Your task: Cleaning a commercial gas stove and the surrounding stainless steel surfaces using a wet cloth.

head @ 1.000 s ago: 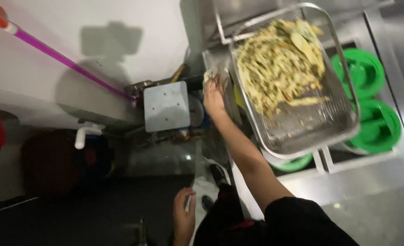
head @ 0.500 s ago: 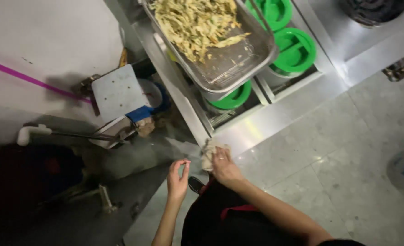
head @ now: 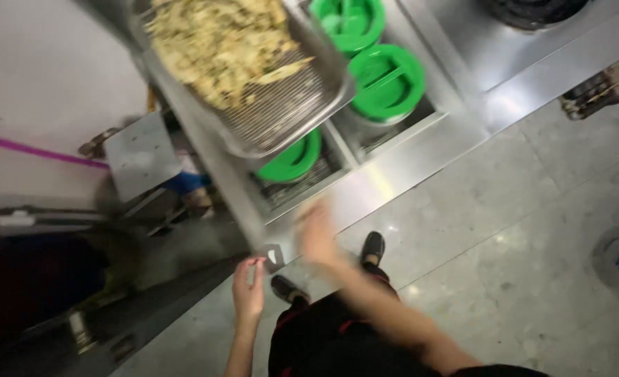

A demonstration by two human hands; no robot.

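Our right hand, blurred so we cannot tell its fingers' state, hovers at the steel desk edge; our left hand hangs loosely curled, empty. The mesh tray of fried strips sits tilted over green lids, likely draining

You see three green lids: one at the top, one below it, one half under the tray. There is one metal tray with food, two hands, left and right, and two black shoes.
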